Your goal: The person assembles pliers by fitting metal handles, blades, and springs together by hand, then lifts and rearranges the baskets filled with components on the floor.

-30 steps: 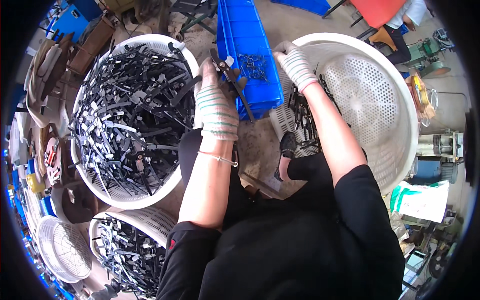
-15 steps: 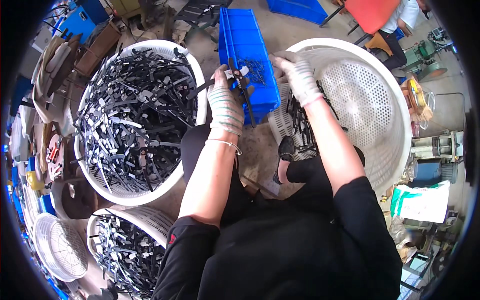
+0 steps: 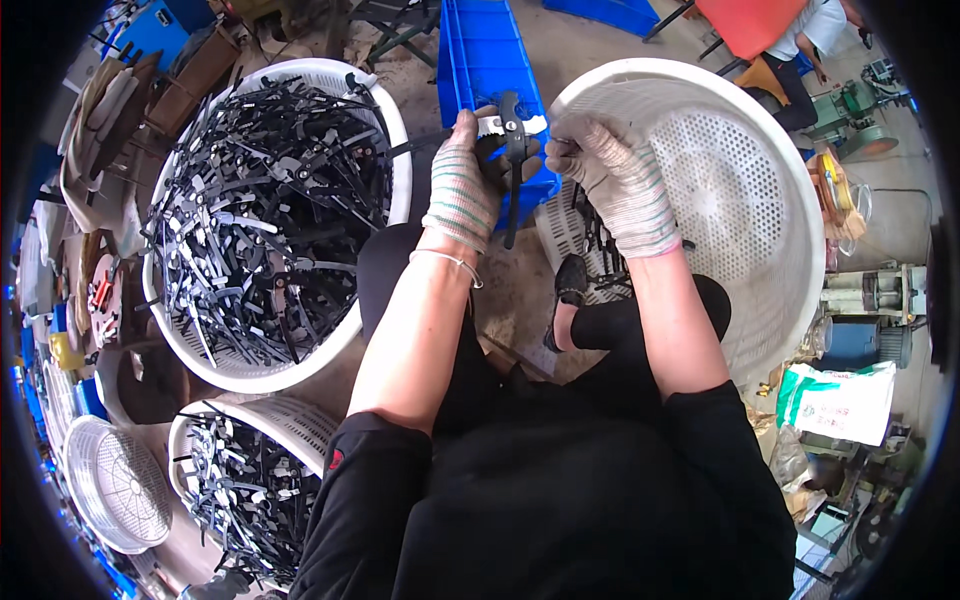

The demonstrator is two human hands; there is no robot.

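Black metal tool (image 3: 515, 160) upright between both gloved hands, left hand (image 3: 462, 188) gripping its left side, right hand (image 3: 610, 180) closed beside its head, above blue bin (image 3: 480, 60)

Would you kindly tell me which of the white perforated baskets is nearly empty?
The large basket on the person's right, beside the right hand: its perforated bottom shows bare. The left basket and the lower-left one are heaped with black metal pieces.
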